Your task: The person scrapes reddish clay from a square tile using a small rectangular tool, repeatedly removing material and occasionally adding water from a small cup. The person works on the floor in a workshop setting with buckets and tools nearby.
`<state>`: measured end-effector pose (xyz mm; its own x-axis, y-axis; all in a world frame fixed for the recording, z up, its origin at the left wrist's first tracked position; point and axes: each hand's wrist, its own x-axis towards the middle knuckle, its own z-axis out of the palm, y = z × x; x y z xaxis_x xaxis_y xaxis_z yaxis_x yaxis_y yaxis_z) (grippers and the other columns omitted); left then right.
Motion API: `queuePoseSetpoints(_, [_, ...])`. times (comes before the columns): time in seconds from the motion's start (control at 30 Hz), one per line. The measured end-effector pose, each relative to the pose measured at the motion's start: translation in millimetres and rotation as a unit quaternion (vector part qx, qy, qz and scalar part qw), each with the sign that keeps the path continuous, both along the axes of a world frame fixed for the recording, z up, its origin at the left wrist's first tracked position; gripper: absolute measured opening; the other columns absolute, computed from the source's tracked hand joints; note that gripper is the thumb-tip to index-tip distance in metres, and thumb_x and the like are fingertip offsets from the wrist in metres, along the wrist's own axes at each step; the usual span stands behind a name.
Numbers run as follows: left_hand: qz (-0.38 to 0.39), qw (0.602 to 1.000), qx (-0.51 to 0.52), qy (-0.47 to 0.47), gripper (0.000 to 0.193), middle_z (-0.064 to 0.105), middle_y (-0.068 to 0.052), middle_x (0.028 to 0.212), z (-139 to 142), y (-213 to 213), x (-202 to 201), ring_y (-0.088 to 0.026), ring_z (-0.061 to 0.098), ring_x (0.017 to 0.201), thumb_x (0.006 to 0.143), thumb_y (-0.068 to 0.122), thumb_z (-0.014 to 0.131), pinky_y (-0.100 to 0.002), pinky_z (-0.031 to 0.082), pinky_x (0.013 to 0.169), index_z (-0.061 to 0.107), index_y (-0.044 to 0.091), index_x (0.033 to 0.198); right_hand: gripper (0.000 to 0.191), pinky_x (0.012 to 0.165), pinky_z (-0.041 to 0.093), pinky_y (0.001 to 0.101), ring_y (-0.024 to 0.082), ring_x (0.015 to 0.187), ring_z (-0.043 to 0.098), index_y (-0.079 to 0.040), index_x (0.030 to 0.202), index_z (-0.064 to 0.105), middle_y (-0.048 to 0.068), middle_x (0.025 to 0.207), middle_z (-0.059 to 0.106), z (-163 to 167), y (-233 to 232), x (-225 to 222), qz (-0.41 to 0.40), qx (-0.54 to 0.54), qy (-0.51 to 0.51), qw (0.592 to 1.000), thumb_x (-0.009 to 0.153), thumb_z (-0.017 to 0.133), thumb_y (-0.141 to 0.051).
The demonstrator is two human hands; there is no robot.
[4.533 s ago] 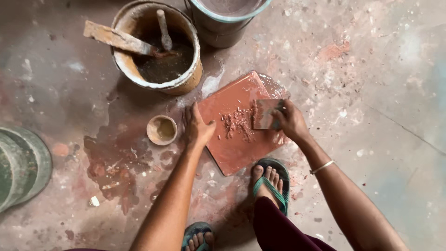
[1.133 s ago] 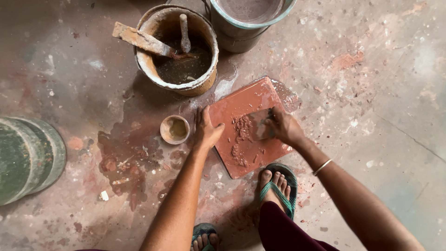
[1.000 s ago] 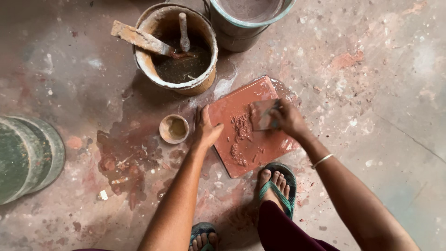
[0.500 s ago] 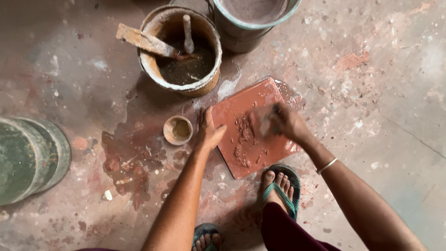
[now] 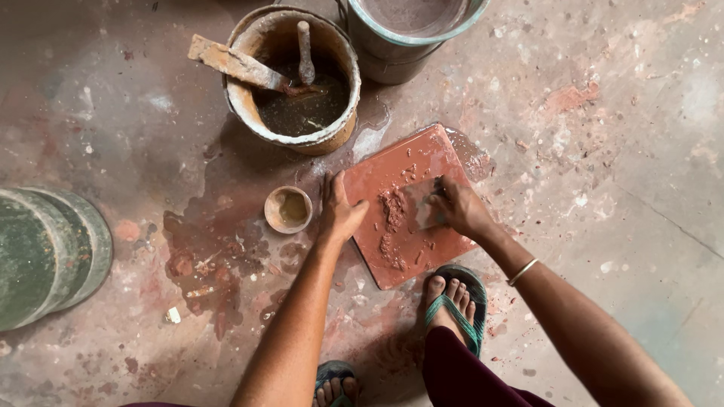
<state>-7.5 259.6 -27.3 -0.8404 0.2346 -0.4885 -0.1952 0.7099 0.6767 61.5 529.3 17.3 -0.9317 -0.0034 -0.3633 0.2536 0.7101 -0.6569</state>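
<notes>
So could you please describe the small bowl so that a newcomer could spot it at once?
Start at the big crusted bucket holding two sticks. Just below it on the floor, beside the left hand pressing the red tile, sits the small bowl: round, tan, shallow, the smallest vessel there.

Two bare forearms without sleeves, left hand [image 5: 341, 213] and right hand [image 5: 460, 211] bare of gloves, a thin pale bangle [image 5: 522, 271] ringed the right wrist, green-strapped flip-flop [image 5: 455, 304] on one foot, dark maroon garment [image 5: 467, 375] covered the leg
</notes>
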Motion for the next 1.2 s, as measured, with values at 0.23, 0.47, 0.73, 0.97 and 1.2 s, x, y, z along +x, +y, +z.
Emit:
queuePoseSetpoints(0.23, [-0.003, 0.999, 0.006, 0.042, 0.094, 0.015, -0.028, 0.167, -5, -1, -1, -0.041, 0.009, 0.157, 0.082, 0.027, 0.076, -0.049, 0.013, 0.128, 0.024, 0.005, 0.158, 0.02, 0.064, 0.063, 0.0453, 0.034, 0.074, 0.074, 0.0, 0.108, 0.057, 0.02, 0.088, 0.073, 7, -23, 3, -0.029, -0.058, 0.003, 0.998, 0.105, 0.053, -0.019])
queuePoseSetpoints(0.47, [-0.003, 1.0, 0.0, 0.024, 0.096, 0.011, -0.027, 0.166, -8, -1, 0, -0.041, 0.007, 0.156, 0.081, 0.026, 0.076, -0.049, 0.013, 0.125, 0.023, 0.006, 0.158, 0.019, 0.059, 0.061, 0.0458, 0.033, 0.066, 0.072, -0.004, 0.108, 0.055, 0.018, 0.083, 0.073, -2, -15, 2, -0.161, -0.094, -0.095, 0.978, 0.104, 0.051, -0.022])
queuePoseSetpoints(0.73, [0.009, 0.999, 0.018, 0.047, 0.094, 0.017, -0.028, 0.166, -7, -3, 1, -0.041, 0.014, 0.156, 0.08, 0.027, 0.075, -0.048, 0.017, 0.127, 0.027, 0.005, 0.157, 0.019, 0.064, 0.058, 0.0458, 0.034, 0.07, 0.074, -0.003, 0.103, 0.056, 0.021, 0.079, 0.072, -2, -30, -2, -0.053, -0.017, -0.003, 0.998, 0.104, 0.051, -0.021])
queuePoseSetpoints(0.97, [-0.007, 1.0, 0.007, 0.025, 0.096, 0.013, -0.028, 0.166, -5, -2, 0, -0.041, 0.01, 0.155, 0.08, 0.027, 0.076, -0.049, 0.013, 0.125, 0.023, 0.005, 0.158, 0.028, 0.069, 0.058, 0.0443, 0.034, 0.078, 0.073, -0.004, 0.111, 0.061, 0.02, 0.086, 0.073, 2, -3, -5, 0.073, 0.079, 0.108, 0.988, 0.103, 0.047, -0.026])
queuePoseSetpoints(1.2, [0.009, 0.998, 0.026, 0.05, 0.095, 0.015, -0.03, 0.165, -6, -3, 1, -0.042, 0.011, 0.155, 0.081, 0.027, 0.076, -0.048, 0.016, 0.126, 0.024, 0.004, 0.157, 0.024, 0.067, 0.058, 0.0464, 0.035, 0.076, 0.073, -0.005, 0.111, 0.059, 0.018, 0.085, 0.072, -4, -13, 9, 0.086, 0.035, 0.06, 0.994, 0.102, 0.052, -0.025])
